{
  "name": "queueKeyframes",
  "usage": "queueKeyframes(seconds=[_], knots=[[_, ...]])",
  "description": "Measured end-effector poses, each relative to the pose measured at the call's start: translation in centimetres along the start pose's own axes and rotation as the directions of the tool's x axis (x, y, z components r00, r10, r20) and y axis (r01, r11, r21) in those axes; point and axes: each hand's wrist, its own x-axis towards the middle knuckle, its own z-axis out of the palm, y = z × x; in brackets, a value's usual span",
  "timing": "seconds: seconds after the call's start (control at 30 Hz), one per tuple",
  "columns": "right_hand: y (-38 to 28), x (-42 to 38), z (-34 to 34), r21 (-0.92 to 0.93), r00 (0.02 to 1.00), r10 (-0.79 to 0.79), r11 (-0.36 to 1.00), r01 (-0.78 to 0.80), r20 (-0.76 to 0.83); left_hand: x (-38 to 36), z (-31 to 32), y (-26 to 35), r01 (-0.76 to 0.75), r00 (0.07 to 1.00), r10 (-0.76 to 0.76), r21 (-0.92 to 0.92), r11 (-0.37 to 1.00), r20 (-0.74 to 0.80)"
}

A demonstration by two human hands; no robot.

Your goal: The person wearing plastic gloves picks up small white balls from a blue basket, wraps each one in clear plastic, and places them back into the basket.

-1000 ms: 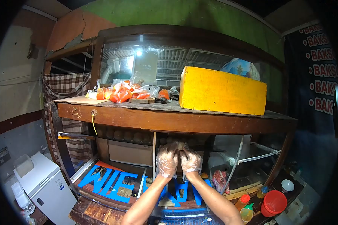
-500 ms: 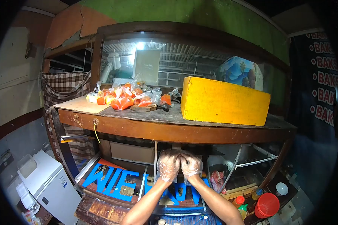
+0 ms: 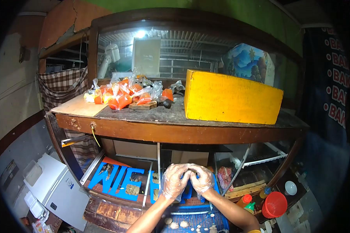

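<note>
Both hands wear clear plastic gloves and meet at the fingertips above the lower shelf. My left hand (image 3: 175, 181) has its fingers curled inward against my right hand (image 3: 201, 178), which is curled too. Whatever lies between them, if anything, is hidden by the fingers. Below the hands is a blue mesh tray (image 3: 188, 218) holding several pale lumps (image 3: 184, 224). Behind them, blue letters (image 3: 122, 178) show on the shelf panel.
A wooden counter (image 3: 175, 130) spans the view above the hands, bearing a yellow box (image 3: 233, 97) and bags of orange liquid (image 3: 120, 101). A red bucket (image 3: 275, 205), bottles (image 3: 244, 200) and a white bowl (image 3: 290, 188) are at right; a white freezer (image 3: 60, 194) is at left.
The joined hands have moved slightly lower in view, with a gap now showing between the palms. The camera has tilted down, so more of the blue tray and its lumps is visible.
</note>
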Motion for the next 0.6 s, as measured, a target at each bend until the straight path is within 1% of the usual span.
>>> queueKeyframes(seconds=[0.03, 0.07, 0.13, 0.17, 0.23, 0.3, 0.37, 0.43, 0.5, 0.57, 0.6], knots=[[0.3, -0.3, -0.1, 0.01, 1.0, -0.006, 1.0, 0.006, -0.002, 0.0, -0.3, 0.5, 0.002, 0.999, 0.0, -0.035, 0.999, 0.036], [0.3, -0.7, -0.3, 0.048, 1.0, 0.019, 0.999, -0.019, -0.004, 0.1, -0.7, 1.0, -0.014, 0.998, 0.016, -0.026, 1.0, 0.063], [0.1, -1.5, -0.4, 0.112, 0.997, 0.074, 0.991, -0.072, -0.014, 0.2, -1.2, 1.9, -0.002, 0.997, 0.005, -0.041, 0.999, 0.073], [0.0, -2.0, -0.8, 0.097, 0.997, 0.072, 0.993, -0.07, -0.013, 0.0, -1.3, 2.3, -0.006, 0.997, 0.01, -0.055, 0.998, 0.071], [-0.7, -2.6, -1.7, 0.047, 0.994, 0.098, 0.994, -0.1, 0.057, -0.5, -1.5, 2.7, 0.012, 0.994, -0.005, -0.054, 0.998, 0.112], [-0.7, -3.8, -1.7, 0.062, 0.994, 0.1, 0.993, -0.102, 0.043, -1.2, -1.4, 3.0, -0.013, 0.994, 0.018, -0.044, 0.999, 0.109], [-0.8, -5.0, -1.7, 0.076, 0.994, 0.101, 0.992, -0.103, 0.031, -2.1, -1.7, 3.4, -0.001, 0.992, 0.006, -0.041, 0.999, 0.127], [-1.1, -6.2, -2.0, 0.067, 0.984, 0.155, 0.985, -0.161, 0.089, -3.5, -1.7, 3.5, 0.058, 0.983, -0.053, -0.028, 0.998, 0.176], [-1.2, -7.5, -2.2, 0.09, 0.975, 0.167, 0.979, -0.181, 0.148, -4.7, -2.1, 3.6, 0.085, 0.974, -0.079, -0.019, 0.996, 0.213], [-1.3, -9.1, -2.0, 0.127, 0.947, 0.259, 0.95, -0.285, 0.19, -5.4, -2.6, 3.8, 0.125, 0.952, -0.105, -0.054, 0.991, 0.287], [-1.5, -9.5, -2.1, 0.091, 0.949, 0.248, 0.959, -0.269, 0.193, -6.0, -2.7, 3.7, 0.149, 0.941, -0.127, -0.045, 0.988, 0.314]])
